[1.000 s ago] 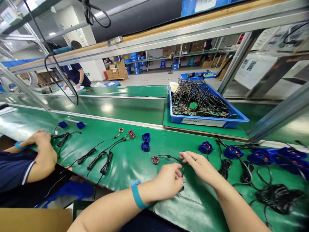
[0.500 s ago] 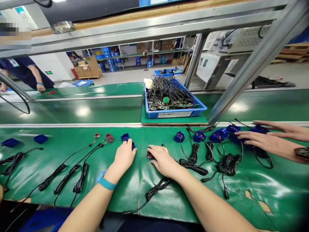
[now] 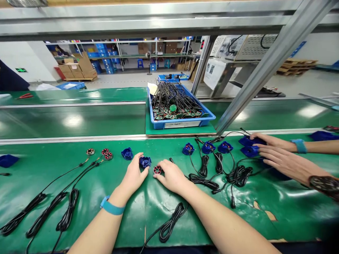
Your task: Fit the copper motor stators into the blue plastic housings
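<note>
My left hand has its thumb and fingers around a blue plastic housing with its open side up. Just right of it, my right hand pinches a small round part with red dots on its face. The two pieces are close together but apart. A second blue housing lies behind my left hand. Below my right wrist rests a bundled black cable; where it joins is hidden by my hand. To the left, several similar round parts lie with black cables attached.
On the right, another person's hands touch blue housings. Several wired blue housings and coiled cables lie between us. A blue tray of cabled circuit boards stands behind, beside a slanting metal post.
My left hand has brought one blue housing toward my right hand, leaving the other behind. My right hand now pinches the round part. The other person's hands have shifted among the housings.
</note>
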`<control>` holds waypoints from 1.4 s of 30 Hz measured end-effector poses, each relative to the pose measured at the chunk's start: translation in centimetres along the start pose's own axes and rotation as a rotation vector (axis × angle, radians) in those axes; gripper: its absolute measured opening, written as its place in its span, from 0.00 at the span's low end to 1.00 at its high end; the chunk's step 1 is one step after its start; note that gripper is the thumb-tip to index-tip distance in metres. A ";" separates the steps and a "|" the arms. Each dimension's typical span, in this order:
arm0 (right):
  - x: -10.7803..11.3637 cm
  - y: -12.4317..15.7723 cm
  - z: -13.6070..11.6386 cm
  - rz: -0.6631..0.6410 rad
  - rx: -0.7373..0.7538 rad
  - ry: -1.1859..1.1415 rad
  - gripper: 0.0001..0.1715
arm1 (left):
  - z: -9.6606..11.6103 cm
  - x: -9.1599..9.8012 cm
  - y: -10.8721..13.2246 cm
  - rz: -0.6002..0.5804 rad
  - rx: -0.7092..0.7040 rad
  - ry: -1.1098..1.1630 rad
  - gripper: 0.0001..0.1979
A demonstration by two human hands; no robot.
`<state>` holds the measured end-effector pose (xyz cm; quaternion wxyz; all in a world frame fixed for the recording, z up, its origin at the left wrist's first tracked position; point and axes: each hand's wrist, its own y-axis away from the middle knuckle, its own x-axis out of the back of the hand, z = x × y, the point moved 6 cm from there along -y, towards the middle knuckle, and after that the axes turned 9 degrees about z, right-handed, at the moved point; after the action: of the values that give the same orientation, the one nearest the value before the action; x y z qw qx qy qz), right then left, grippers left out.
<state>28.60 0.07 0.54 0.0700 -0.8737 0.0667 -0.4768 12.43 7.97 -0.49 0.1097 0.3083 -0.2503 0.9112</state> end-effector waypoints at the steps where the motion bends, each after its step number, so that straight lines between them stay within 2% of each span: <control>1: 0.0 0.0 0.2 0.014 -0.019 -0.015 0.17 | -0.3 -0.2 0.0 -0.011 0.047 0.025 0.31; 4: 0.7 -0.1 0.8 0.101 -0.049 -0.130 0.14 | -0.2 -0.6 0.0 -0.045 0.080 0.058 0.29; 8: 3.0 0.1 1.1 0.305 -0.077 -0.394 0.15 | 0.8 -1.0 0.3 -0.067 0.042 0.030 0.24; 11: 3.9 0.4 1.1 0.367 -0.099 -0.508 0.16 | 1.2 -1.0 0.6 -0.049 0.072 -0.018 0.37; 13: 3.7 0.6 1.0 0.348 -0.103 -0.535 0.15 | 1.5 -1.1 0.8 -0.079 0.058 -0.023 0.45; 14: 3.5 0.7 0.9 0.330 -0.099 -0.537 0.15 | 1.7 -1.2 0.9 -0.113 0.038 -0.014 0.45; 17: 3.0 0.8 0.4 0.286 -0.045 -0.511 0.15 | 2.3 -1.3 1.1 -0.224 0.001 0.039 0.32; 19: 2.9 0.9 -0.1 0.274 0.012 -0.481 0.15 | 2.5 -1.2 1.3 -0.253 0.008 0.071 0.24; 22: 2.7 1.0 -0.9 0.246 0.050 -0.415 0.14 | 3.2 -1.0 1.3 -0.222 -0.055 0.085 0.22; 27: 2.4 1.2 -1.3 0.176 0.029 -0.290 0.16 | 4.0 -1.1 1.5 -0.172 -0.209 0.069 0.22; 33: 2.3 1.1 -0.9 0.152 -0.020 -0.243 0.16 | 3.7 -1.2 1.6 -0.152 -0.213 0.102 0.24; 39: 2.5 1.3 -1.3 0.134 0.028 -0.300 0.18 | 3.5 -1.2 1.4 -0.152 -0.186 0.093 0.22; 42: 2.3 1.3 -1.4 0.143 0.006 -0.220 0.17 | 3.7 -1.2 1.4 -0.148 -0.216 0.077 0.22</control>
<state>28.58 -1.67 2.99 0.1133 -0.9135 0.1192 -0.3720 14.77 4.75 0.71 0.2189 0.2770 -0.3190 0.8796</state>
